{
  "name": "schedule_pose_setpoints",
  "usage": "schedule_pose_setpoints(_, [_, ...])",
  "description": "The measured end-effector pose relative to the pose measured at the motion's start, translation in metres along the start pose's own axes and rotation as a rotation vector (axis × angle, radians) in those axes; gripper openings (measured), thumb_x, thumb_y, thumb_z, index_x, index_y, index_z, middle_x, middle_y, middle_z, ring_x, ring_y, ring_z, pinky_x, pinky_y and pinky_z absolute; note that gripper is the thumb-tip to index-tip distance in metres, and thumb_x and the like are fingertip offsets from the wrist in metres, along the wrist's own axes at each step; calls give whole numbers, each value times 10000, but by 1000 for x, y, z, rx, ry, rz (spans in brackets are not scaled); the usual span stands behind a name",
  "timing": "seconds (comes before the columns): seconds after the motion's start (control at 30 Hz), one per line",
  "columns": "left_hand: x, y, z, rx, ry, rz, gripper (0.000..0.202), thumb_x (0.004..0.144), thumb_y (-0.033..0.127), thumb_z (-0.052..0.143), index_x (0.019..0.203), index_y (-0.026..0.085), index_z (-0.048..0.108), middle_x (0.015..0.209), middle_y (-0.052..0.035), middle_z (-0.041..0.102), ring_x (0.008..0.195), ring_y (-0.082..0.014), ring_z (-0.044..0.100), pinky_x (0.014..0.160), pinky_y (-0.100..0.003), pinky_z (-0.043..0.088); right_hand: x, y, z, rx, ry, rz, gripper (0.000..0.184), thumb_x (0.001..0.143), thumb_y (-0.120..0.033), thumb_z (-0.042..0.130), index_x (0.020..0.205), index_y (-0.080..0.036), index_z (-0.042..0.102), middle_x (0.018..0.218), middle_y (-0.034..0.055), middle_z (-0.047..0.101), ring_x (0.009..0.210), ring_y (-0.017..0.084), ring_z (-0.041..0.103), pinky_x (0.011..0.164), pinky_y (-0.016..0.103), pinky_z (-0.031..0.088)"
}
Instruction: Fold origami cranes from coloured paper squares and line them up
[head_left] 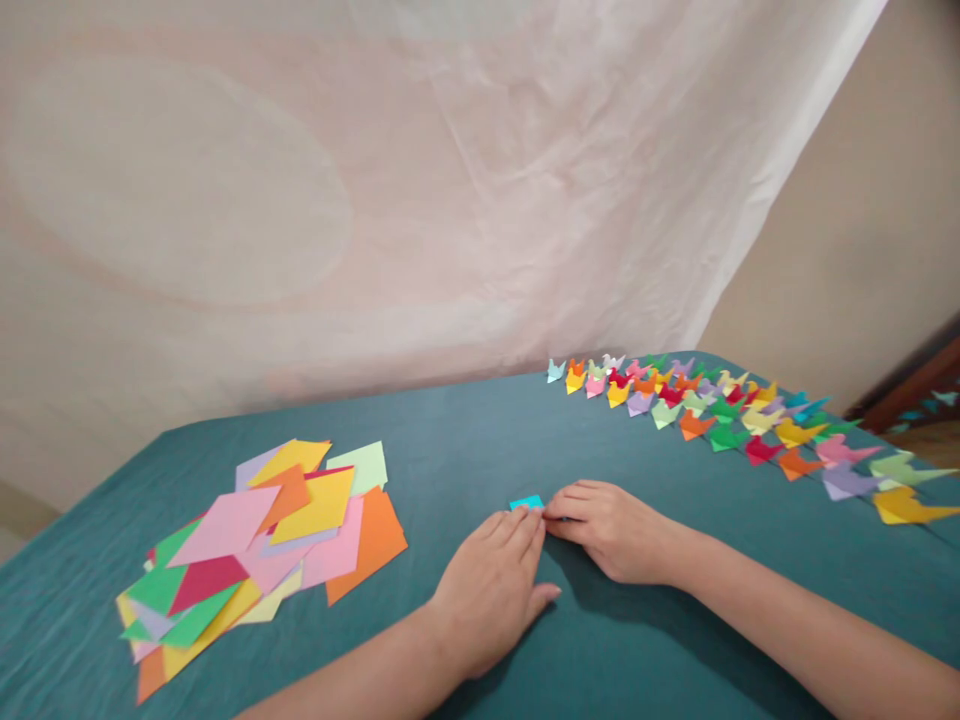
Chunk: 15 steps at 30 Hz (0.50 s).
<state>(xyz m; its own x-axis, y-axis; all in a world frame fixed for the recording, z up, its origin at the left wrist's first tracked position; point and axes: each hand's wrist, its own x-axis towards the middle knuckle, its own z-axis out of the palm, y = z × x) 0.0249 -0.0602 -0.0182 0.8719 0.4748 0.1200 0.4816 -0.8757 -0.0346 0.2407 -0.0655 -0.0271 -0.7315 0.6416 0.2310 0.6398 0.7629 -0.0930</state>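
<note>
A small piece of bright blue origami paper (526,502) lies on the teal tablecloth, with only its far part showing. My left hand (496,580) rests on it, fingers stretched out flat over the near part and thumb apart. From the right, my right hand (611,525) meets the paper's right edge, its thumb and fingertips pinched together there. Part of the paper is hidden under my left fingers, so its folds cannot be made out.
Loose coloured paper squares (300,530) lie in an overlapping pile on the left. Rows of small folded paper birds (726,436) in many colours stand on the right. Behind the teal-covered table (450,430) hangs a pale curtain (420,200).
</note>
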Motion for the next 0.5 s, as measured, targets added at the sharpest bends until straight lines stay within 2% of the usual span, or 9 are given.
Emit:
schedule_pose_setpoints(0.2, [0,1,-3,-18,-102,-40,709,867,598,323,1337,69,379,1406,-154,349,1288,-266,348,1060,-379,299,-1,1,-7,79,2,18,315,863,-147,421,1112,-154,612,1091,83,644,1013,195,561,890,356,422])
schedule_pose_setpoints(0.5, [0,3,-3,-29,-142,-52,723,863,599,326,1349,64,361,1424,-159,309,1307,-273,312,1069,-382,287,-4,5,-13,210,1,1,416,754,-48,412,1095,-143,632,1128,69,645,1075,180,558,948,337,413])
